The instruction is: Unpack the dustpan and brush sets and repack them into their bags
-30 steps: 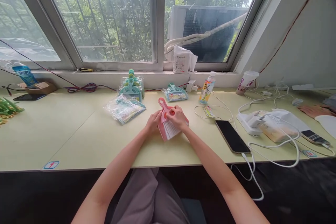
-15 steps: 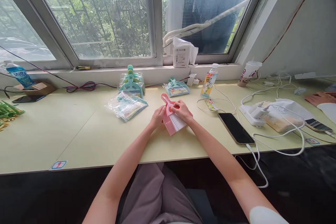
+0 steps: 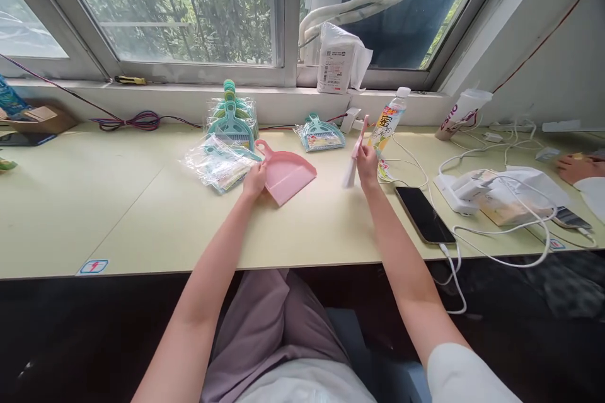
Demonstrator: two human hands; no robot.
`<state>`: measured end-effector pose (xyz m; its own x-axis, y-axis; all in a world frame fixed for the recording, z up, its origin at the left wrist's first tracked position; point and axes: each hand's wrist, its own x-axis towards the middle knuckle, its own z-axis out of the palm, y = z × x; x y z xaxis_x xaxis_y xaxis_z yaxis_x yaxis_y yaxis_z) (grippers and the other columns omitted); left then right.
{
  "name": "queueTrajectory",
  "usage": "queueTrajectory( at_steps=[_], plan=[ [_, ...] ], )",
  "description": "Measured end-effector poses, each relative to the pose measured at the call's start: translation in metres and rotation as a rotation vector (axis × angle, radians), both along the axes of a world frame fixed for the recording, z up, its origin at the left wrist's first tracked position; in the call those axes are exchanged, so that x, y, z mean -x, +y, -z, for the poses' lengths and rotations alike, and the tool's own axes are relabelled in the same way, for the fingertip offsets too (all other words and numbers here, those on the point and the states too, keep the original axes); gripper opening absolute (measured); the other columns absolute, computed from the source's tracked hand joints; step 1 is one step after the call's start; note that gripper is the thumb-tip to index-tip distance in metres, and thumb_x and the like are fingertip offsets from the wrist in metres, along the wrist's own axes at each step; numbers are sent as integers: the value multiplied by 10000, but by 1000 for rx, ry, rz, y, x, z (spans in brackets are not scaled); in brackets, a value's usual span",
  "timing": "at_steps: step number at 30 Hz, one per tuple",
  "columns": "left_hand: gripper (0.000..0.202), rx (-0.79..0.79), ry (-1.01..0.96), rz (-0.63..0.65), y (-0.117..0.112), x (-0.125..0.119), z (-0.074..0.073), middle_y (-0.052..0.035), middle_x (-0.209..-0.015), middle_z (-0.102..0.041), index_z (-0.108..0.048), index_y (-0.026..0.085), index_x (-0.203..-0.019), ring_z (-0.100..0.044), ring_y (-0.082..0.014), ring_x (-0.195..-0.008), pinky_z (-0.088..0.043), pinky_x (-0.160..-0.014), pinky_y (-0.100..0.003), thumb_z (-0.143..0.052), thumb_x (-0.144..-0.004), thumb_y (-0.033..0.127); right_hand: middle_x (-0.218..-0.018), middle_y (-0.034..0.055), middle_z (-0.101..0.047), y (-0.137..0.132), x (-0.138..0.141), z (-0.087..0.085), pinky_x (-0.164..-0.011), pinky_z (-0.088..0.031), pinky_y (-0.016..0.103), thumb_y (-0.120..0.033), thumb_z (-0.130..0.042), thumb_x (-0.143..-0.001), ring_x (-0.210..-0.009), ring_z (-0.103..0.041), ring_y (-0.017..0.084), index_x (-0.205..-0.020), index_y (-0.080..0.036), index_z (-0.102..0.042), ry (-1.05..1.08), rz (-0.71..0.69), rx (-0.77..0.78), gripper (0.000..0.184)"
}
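A small pink dustpan [image 3: 289,174] is in front of me, its handle pointing to the back left. My left hand [image 3: 256,179] is closed on its left edge, near the handle. To the right, my right hand [image 3: 367,165] grips a pink hand brush [image 3: 352,167], held upright and seen edge-on, with pale bristles hanging down over the table. The brush and dustpan are apart. Just behind my left hand lie flat packets in clear plastic [image 3: 220,160]. Behind those stands a row of teal dustpan sets [image 3: 231,124] in plastic wrap.
Another wrapped teal set [image 3: 322,134] lies by the sill. A drink bottle [image 3: 391,116] stands behind my right hand. A phone [image 3: 424,215] on a cable, a power strip [image 3: 452,195] and a cup [image 3: 463,114] are at right. Another person's hand [image 3: 579,169] rests at far right.
The brush has come away from the dustpan and moved right in my right hand. My left hand has shifted left with the dustpan, whose inside now shows. The camera view has tilted down.
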<state>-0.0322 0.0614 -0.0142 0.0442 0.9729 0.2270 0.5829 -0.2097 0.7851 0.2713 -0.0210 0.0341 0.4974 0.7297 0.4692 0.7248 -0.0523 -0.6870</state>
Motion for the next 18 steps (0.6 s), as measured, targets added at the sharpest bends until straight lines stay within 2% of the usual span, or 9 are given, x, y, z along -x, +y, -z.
queueTrajectory(
  at_steps=[3,7,10,12,18],
  plan=[
    [356,-18,216,60,-9,-4,-3,-90,-805,-647,-631,182,-780,-586,-255,-817,-366,-707,-316,-382,-914,398,-944,102,-558,-6,2,7,-869,-345,423,-449,-449,-856,-898,-503,236,-756,-163,-576,-153,130,127,329],
    [362,-64,281,44,-13,-6,-4,-108,-920,-659,-664,196,-854,-580,-292,-960,-382,-799,-338,-404,-914,441,-990,147,-602,-11,8,21,-930,-276,503,-394,-534,-810,-990,-477,291,-788,-152,-637,-343,162,223,263],
    [316,-78,270,26,-11,-3,-5,-121,-1084,-628,-669,197,-941,-540,-309,-1086,-384,-879,-361,-430,-909,401,-947,171,-625,-9,7,31,-931,-257,519,-395,-561,-805,-992,-471,310,-772,-145,-663,-391,145,309,272],
    [311,-61,271,18,-11,-2,-7,-116,-1118,-618,-668,199,-961,-541,-301,-1094,-389,-900,-367,-422,-912,383,-965,179,-630,-8,7,34,-931,-252,515,-433,-549,-813,-1003,-471,317,-789,-144,-675,-417,136,364,316],
    [352,-22,363,-3,-18,-4,-13,-87,-1159,-604,-651,221,-1008,-570,-259,-1063,-418,-891,-349,-356,-937,400,-1064,175,-621,-10,15,28,-920,-251,481,-463,-489,-830,-1041,-471,322,-932,-131,-689,-530,122,499,401]
  ],
)
